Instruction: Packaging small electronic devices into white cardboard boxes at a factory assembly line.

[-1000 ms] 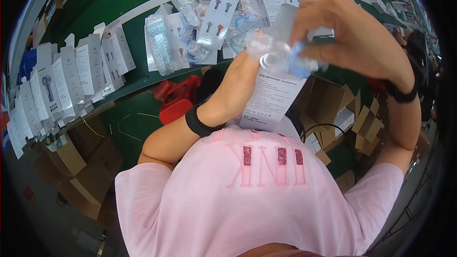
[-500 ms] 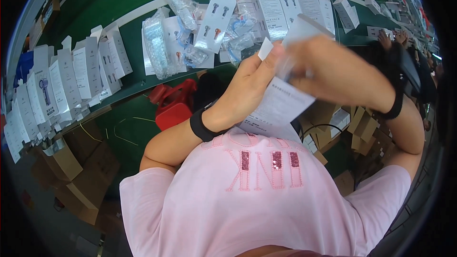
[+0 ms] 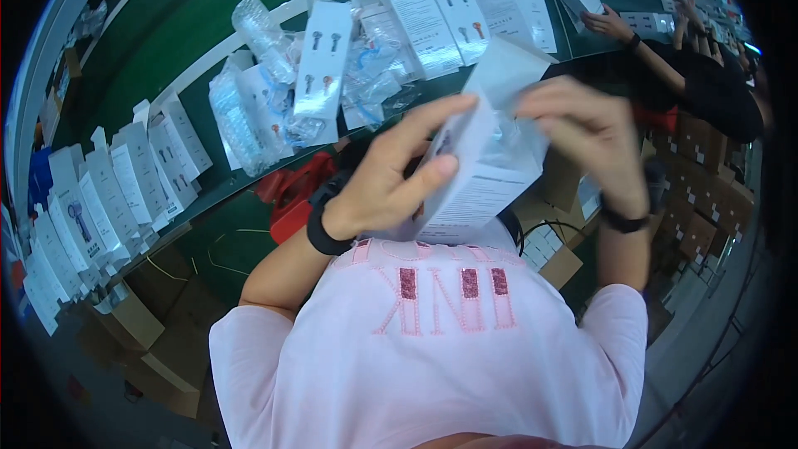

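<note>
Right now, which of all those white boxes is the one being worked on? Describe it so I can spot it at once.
Start at the green bench lined with white boxes, then come down to the pink shirt. Just above it, the left hand and right hand hold one white box. It alone is lifted off the bench, top flap open.

I see my left hand (image 3: pixel 391 179) and right hand (image 3: pixel 586 137) gripping a white printed cardboard carton (image 3: pixel 482 170) from either side, with more white cartons (image 3: pixel 424 21) lying on the green bench (image 3: pixel 166 41) beyond that grip.
</note>
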Motion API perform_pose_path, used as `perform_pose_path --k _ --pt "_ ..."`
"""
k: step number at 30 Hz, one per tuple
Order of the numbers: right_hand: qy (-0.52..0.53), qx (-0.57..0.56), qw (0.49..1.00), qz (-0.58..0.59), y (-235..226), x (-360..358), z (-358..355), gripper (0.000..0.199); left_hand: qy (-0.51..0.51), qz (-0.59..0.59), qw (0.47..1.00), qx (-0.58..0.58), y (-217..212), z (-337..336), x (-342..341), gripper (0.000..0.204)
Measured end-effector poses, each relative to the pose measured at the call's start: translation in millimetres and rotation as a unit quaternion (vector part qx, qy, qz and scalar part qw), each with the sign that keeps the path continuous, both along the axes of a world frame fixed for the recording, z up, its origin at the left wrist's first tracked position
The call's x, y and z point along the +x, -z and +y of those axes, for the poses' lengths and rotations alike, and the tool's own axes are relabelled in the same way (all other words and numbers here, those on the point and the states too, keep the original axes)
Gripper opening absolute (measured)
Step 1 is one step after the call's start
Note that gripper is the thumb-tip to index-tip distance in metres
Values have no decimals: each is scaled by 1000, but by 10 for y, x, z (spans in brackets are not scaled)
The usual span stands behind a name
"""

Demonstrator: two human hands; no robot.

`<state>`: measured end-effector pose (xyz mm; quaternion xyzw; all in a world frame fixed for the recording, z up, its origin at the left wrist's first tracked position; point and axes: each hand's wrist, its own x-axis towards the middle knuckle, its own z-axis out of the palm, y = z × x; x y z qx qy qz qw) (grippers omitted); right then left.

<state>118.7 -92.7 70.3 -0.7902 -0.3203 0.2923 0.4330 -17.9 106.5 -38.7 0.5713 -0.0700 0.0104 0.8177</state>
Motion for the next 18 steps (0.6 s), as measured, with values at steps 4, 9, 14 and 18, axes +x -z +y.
perform_pose_path --k 4,9,14,18 --pt "213 158 956 123 498 -197 -158 52 -9 -19 993 119 -46 -228 283 69" --pt "229 220 886 338 779 20 -501 81 66 8 985 159 8 -227 522 58" --pt "48 311 931 186 928 257 -587 45 41 38 985 161 -2 -471 718 55" --pt "99 192 957 191 724 386 -697 32 -14 63 991 117 93 -732 775 66"
